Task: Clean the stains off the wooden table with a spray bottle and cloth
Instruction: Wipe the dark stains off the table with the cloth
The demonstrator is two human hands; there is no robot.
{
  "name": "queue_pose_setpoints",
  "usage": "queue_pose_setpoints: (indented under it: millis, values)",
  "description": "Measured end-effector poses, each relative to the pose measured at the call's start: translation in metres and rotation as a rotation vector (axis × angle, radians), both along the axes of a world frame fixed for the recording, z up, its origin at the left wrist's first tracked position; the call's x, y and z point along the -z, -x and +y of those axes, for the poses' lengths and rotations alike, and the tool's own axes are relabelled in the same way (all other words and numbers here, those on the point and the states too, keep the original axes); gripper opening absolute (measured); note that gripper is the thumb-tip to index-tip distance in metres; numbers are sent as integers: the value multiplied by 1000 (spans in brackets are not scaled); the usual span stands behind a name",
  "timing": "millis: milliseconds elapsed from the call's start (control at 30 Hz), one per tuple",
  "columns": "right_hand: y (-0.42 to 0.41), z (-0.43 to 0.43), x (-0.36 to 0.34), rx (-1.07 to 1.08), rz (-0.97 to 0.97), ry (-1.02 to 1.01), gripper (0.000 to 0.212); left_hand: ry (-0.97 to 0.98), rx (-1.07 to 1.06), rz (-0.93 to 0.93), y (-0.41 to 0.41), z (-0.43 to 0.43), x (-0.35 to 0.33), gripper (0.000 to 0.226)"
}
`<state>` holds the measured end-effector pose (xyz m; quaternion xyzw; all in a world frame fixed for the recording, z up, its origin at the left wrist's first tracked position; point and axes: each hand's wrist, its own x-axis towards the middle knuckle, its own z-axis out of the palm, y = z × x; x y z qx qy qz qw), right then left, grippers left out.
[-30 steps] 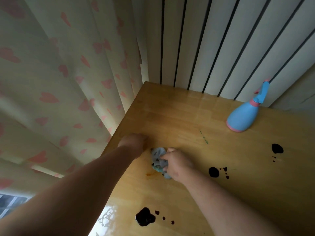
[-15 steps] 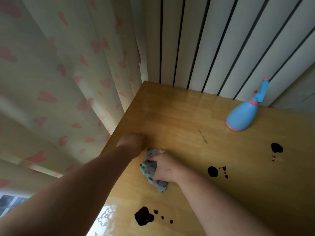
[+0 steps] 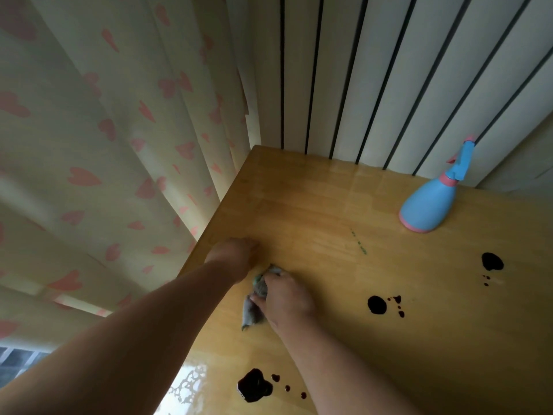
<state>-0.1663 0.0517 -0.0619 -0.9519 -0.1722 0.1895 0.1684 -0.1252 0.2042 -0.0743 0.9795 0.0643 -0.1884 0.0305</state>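
Just left of cloth (image 3: 254, 310): left hand (image 3: 236, 256) on table (image 3: 299, 205), finger state unclear. Right hand (image 3: 284, 298) grips cloth, bunched. Bottle (image 3: 428, 205) well apart from cloth. Risk: bunched cloth smears stains (image 3: 376, 304) wider.

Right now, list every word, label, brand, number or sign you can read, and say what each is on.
No readable text anywhere in this view.
The spray bottle is plain blue and pink, no label showing.
The curtain bears pink hearts only, no words.
The cloth and table show no tag or print, only dark stains.
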Motion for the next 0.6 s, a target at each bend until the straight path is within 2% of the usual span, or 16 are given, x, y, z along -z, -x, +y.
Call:
queue_pose_setpoints:
  millis: [133, 333, 467, 500, 600]
  values:
    - [-13, -10, -4, 157, 5, -29, 33, 6, -7, -11, -1, -2, -4, 63]
    - [-44, -43, -15, 327, 2, 38, 22, -5, 9, -20, 0, -3, -6, 62]
    - [-63, -54, -19, 413, 106, -36, 30, -8, 7, -22, 1, -4, -6, 63]
    - [-63, -55, -17, 422, 100, -58, 32, -15, 4, -23, 1, -4, -5, 63]
    - [-59, -58, -11, 471, -96, -117, 32, -5, -19, -25, 2, -4, -5, 64]
